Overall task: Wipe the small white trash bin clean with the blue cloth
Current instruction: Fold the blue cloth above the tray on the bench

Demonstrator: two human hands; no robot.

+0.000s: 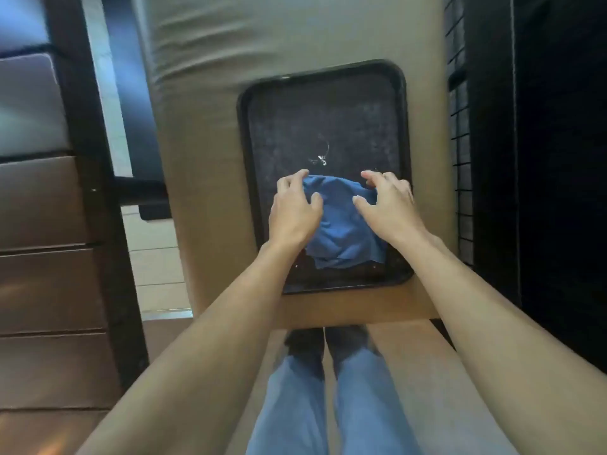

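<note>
A blue cloth (341, 224) lies crumpled on the near half of a black tray (259, 178). My left hand (294, 208) rests on the cloth's left side, fingers curled over its far edge. My right hand (389, 205) grips the cloth's right side, fingertips pinching the far corner. No small white trash bin shows in this view.
The tray sits on a narrow brown table (203, 198). A small shiny metal bit (320, 159) lies in the tray's middle. Wooden drawers (46, 257) stand at the left, a dark wire-grid rack (461, 178) at the right. My legs in blue jeans (328, 399) show below.
</note>
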